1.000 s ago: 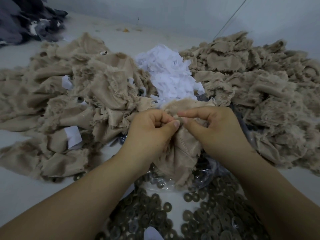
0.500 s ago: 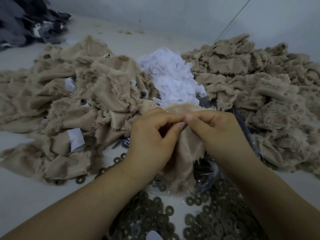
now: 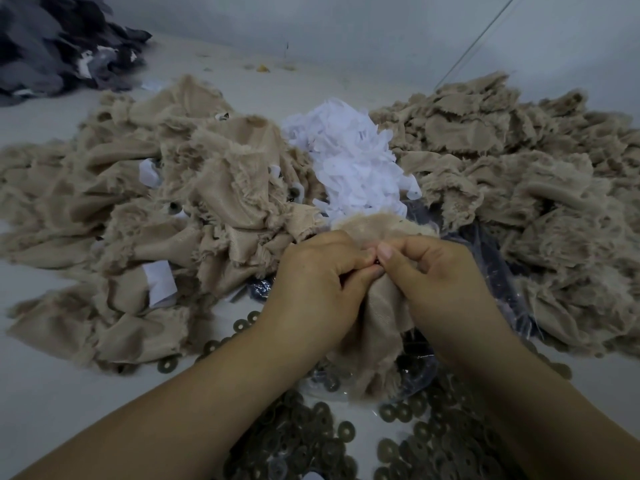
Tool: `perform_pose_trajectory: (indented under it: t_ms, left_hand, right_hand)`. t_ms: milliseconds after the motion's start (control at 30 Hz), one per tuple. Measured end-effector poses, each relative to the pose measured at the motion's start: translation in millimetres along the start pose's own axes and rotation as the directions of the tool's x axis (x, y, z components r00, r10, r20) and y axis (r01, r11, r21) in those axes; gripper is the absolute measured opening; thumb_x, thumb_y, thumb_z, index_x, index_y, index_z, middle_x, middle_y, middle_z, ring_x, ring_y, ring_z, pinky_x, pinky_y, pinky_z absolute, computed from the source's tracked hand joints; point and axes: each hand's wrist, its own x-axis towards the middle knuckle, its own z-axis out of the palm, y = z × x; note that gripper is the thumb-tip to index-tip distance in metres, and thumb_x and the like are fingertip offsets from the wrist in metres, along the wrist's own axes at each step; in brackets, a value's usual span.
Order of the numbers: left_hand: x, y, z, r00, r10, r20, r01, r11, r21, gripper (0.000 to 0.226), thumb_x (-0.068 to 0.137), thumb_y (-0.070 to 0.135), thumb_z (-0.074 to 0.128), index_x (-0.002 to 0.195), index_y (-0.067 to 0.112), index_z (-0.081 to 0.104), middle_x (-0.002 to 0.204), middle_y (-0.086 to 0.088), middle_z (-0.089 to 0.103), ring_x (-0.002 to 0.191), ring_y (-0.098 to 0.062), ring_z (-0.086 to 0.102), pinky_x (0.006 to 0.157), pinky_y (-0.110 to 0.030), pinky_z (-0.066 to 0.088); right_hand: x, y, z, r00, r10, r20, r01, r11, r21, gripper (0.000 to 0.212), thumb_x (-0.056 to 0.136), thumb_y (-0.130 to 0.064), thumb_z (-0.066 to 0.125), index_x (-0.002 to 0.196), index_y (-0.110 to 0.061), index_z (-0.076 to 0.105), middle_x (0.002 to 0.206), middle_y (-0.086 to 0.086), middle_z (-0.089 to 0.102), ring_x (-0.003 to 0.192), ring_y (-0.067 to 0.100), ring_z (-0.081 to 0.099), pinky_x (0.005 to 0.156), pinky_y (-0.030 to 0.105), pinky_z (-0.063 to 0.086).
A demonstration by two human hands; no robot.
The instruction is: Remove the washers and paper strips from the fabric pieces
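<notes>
A beige fabric piece [image 3: 379,327] hangs between both hands at the centre of the head view. My left hand [image 3: 315,289] and my right hand [image 3: 440,289] pinch its top fold, fingertips meeting over a small dark spot that I cannot make out. A heap of beige fabric pieces [image 3: 156,216] with white paper strips [image 3: 159,282] and a few washers still on them lies at the left. Loose brown washers [image 3: 311,441] cover the surface below my forearms. Torn white paper strips [image 3: 349,164] are heaped behind my hands.
A second heap of beige fabric pieces [image 3: 519,188] fills the right side. Crumpled clear plastic [image 3: 495,271] lies under my right hand. Dark grey fabric [image 3: 55,43] is piled at the far left corner. A thin cord [image 3: 478,39] runs up the white wall.
My hands have drawn closer together on the fabric's top fold, and the fingertips now touch. The piece has bunched a little more between them.
</notes>
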Motion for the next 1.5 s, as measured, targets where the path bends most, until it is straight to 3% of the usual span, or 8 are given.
perform_pose_trajectory:
  t_ms: [467,633,767,967,1133,1200,1400,1500]
  left_hand:
    - [1.2,7.0,-2.7,0.996,-0.032,-0.089,0.025,0.997,-0.08,0.013,0.086,0.015,0.071,0.097,0.01,0.077,0.086,0.008,0.07,0.082,0.001,0.063,0.079,-0.011,0.046]
    - [3.9,6.8,-9.6,0.959,-0.282,-0.038,0.267,0.938,-0.219,0.026,0.092,0.038,0.061,0.076,0.017,0.062,0.064,0.009,0.058,0.06,-0.006,0.055,0.055,-0.022,0.045]
    - [4.0,3.6,-8.2,0.935,-0.316,0.163,0.348,0.904,-0.246,0.021,0.083,0.027,0.075,0.074,0.013,0.062,0.066,-0.001,0.058,0.057,-0.005,0.05,0.053,-0.018,0.041]
    - [6.0,-1.0,-8.2,0.929,-0.327,0.174,0.366,0.88,-0.301,0.019,0.091,0.007,0.065,0.072,0.006,0.06,0.064,0.005,0.052,0.056,-0.005,0.045,0.055,-0.017,0.038]
    - [6.7,-3.6,-10.5,0.862,-0.465,0.203,0.502,0.727,-0.468,0.029,0.1,0.015,0.052,0.072,0.006,0.049,0.059,0.002,0.041,0.055,-0.013,0.035,0.051,-0.026,0.033]
    - [6.8,-2.8,-9.5,0.861,-0.473,0.187,0.501,0.729,-0.467,0.03,0.101,0.016,0.051,0.073,0.006,0.048,0.06,0.0,0.04,0.056,-0.014,0.035,0.051,-0.027,0.033]
    - [5.0,0.2,-7.9,0.897,-0.396,0.195,0.441,0.8,-0.407,0.039,0.084,0.041,0.07,0.074,0.008,0.052,0.056,0.005,0.046,0.053,-0.006,0.044,0.049,-0.024,0.04]
    - [3.9,3.1,-5.8,0.903,-0.4,0.155,0.429,0.837,-0.34,0.029,0.087,0.024,0.072,0.073,0.005,0.055,0.054,-0.003,0.049,0.051,-0.006,0.047,0.047,-0.025,0.041]
  right_hand:
    - [0.1,-0.7,0.0,0.999,-0.003,-0.041,0.009,0.99,0.14,0.03,0.103,-0.013,0.052,0.089,-0.017,0.078,0.088,0.003,0.079,0.087,0.015,0.075,0.074,0.024,0.059]
    - [4.6,-4.6,-4.6,0.992,0.124,0.028,-0.126,0.928,0.349,0.029,0.084,-0.022,0.068,0.108,-0.008,0.074,0.101,0.016,0.077,0.097,0.031,0.074,0.079,0.037,0.06]
    - [7.1,-4.8,-5.9,0.978,0.203,0.051,-0.206,0.885,0.418,0.03,0.093,-0.006,0.061,0.123,-0.002,0.064,0.109,0.022,0.073,0.103,0.038,0.071,0.088,0.048,0.058]
    - [10.6,-0.8,-9.0,0.97,0.241,-0.023,-0.206,0.869,0.449,0.022,0.093,-0.011,0.063,0.114,-0.013,0.066,0.105,0.013,0.077,0.096,0.025,0.074,0.078,0.035,0.061]
    - [12.9,2.6,-11.3,0.964,0.256,-0.073,-0.212,0.902,0.376,0.094,0.042,-0.041,0.096,0.127,-0.027,0.057,0.125,0.005,0.069,0.103,0.022,0.073,0.091,0.045,0.058]
    - [11.5,3.7,-8.9,0.962,0.271,-0.039,-0.243,0.912,0.331,0.103,0.039,-0.037,0.097,0.133,-0.031,0.054,0.131,0.006,0.064,0.103,0.022,0.073,0.085,0.043,0.06]
    - [6.8,5.5,-8.9,0.974,0.223,-0.035,-0.2,0.923,0.328,0.053,0.076,-0.012,0.081,0.123,-0.028,0.063,0.112,0.007,0.075,0.095,0.021,0.075,0.073,0.032,0.062]
    - [5.7,3.9,-6.7,0.979,0.205,-0.002,-0.193,0.924,0.331,0.038,0.083,-0.008,0.076,0.116,-0.025,0.066,0.103,0.006,0.077,0.091,0.022,0.076,0.068,0.031,0.061]
